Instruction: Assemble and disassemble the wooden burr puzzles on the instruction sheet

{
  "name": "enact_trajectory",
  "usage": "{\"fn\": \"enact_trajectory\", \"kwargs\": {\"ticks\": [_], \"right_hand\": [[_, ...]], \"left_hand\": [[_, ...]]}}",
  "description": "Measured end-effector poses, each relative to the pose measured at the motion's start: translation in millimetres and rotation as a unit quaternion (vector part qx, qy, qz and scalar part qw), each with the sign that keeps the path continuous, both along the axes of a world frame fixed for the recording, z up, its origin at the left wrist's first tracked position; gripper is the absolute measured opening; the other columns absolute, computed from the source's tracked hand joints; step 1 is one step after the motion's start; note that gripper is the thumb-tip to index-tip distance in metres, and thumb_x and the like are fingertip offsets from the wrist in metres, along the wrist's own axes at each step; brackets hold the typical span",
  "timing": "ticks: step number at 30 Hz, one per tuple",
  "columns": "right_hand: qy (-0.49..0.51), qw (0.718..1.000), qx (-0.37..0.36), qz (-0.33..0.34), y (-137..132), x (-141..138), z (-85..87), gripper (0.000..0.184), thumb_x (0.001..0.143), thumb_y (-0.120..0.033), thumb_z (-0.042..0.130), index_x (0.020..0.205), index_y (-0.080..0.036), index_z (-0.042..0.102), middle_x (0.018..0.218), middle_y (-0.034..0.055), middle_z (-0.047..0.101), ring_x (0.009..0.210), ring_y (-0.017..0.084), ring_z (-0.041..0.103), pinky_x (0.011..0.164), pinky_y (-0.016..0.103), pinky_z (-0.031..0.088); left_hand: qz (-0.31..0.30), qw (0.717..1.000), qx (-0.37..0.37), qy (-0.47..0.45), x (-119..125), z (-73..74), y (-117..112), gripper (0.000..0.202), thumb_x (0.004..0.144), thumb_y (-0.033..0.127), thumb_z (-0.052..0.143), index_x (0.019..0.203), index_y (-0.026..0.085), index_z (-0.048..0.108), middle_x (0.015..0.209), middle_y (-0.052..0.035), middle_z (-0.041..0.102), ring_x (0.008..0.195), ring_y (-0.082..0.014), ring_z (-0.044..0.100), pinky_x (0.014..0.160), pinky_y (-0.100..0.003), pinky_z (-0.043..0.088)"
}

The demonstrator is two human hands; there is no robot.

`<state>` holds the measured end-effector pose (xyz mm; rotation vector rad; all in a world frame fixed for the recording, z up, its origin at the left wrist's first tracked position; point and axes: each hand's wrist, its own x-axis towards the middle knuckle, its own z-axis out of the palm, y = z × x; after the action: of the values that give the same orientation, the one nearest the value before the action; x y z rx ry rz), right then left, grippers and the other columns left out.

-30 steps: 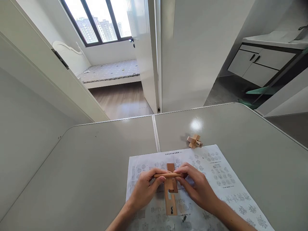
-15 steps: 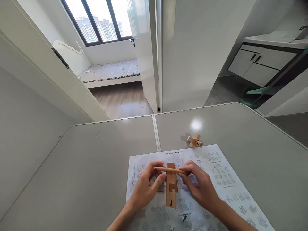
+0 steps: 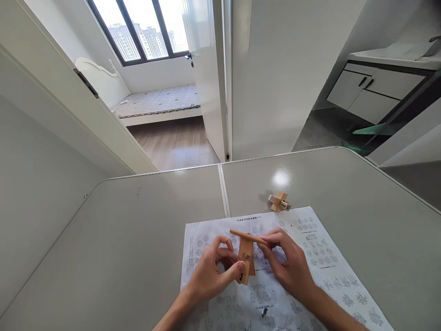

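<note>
My right hand point(image 3: 287, 257) pinches the right end of a thin flat wooden piece point(image 3: 248, 236), seen edge-on and slanting with its left end higher. Below and against it is a notched wooden puzzle piece point(image 3: 245, 257) with a black handwritten mark near its lower end. My left hand point(image 3: 212, 271) grips that lower end between thumb and fingers. The two pieces cross roughly in a T; whether they are interlocked I cannot tell. Both hands are above a printed paper sheet point(image 3: 285, 301) covered with small puzzle diagrams.
A small assembled wooden cross puzzle point(image 3: 279, 201) with handwritten numbers stands past the sheet's top edge. The grey table point(image 3: 138, 257) has a pale seam point(image 3: 223, 191) running across it. Beyond it are a door point(image 3: 206, 69), a bed point(image 3: 161, 101) and a cabinet point(image 3: 379, 87).
My left hand has left the thin piece's left end and moved down to the marked piece, tilting it. The thin piece's left end has risen.
</note>
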<state>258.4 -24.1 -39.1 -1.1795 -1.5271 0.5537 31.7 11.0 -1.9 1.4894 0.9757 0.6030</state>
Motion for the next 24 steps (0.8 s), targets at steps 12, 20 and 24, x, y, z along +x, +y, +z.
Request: {"fn": "enact_trajectory", "kwargs": {"ticks": [12,20,24], "right_hand": [[-0.028,0.999,0.005,-0.015,1.2,-0.8,1.6,0.008,0.106,-0.019,0.058,0.109,-0.025,0.063,0.094,0.0058,0.071,0.076,0.020,0.072,0.063,0.030,0.060],[-0.029,0.999,-0.004,-0.013,1.5,-0.9,1.4,0.009,0.105,-0.018,0.059,0.108,-0.026,0.062,0.095,0.0049,0.070,0.076,0.020,0.072,0.063,0.029,0.059],[-0.026,1.000,-0.008,-0.013,1.6,-0.4,0.4,0.009,0.104,-0.018,0.061,0.107,-0.027,0.062,0.093,0.0038,0.071,0.075,0.019,0.071,0.063,0.029,0.059]], "left_hand": [[-0.005,0.999,-0.016,-0.027,-1.6,-6.0,0.4,0.038,0.092,0.039,0.077,0.093,0.024,0.043,0.074,0.0033,0.065,0.067,-0.0121,0.060,0.068,-0.025,0.050],[-0.016,1.000,-0.005,-0.008,-2.5,-4.6,2.0,0.031,0.092,0.031,0.074,0.091,0.023,0.044,0.073,0.0043,0.061,0.066,-0.0119,0.057,0.067,-0.024,0.049],[-0.014,1.000,-0.002,0.000,-2.9,-4.4,1.8,0.030,0.091,0.028,0.073,0.092,0.023,0.044,0.074,0.0041,0.061,0.067,-0.0119,0.057,0.066,-0.024,0.048]]}}
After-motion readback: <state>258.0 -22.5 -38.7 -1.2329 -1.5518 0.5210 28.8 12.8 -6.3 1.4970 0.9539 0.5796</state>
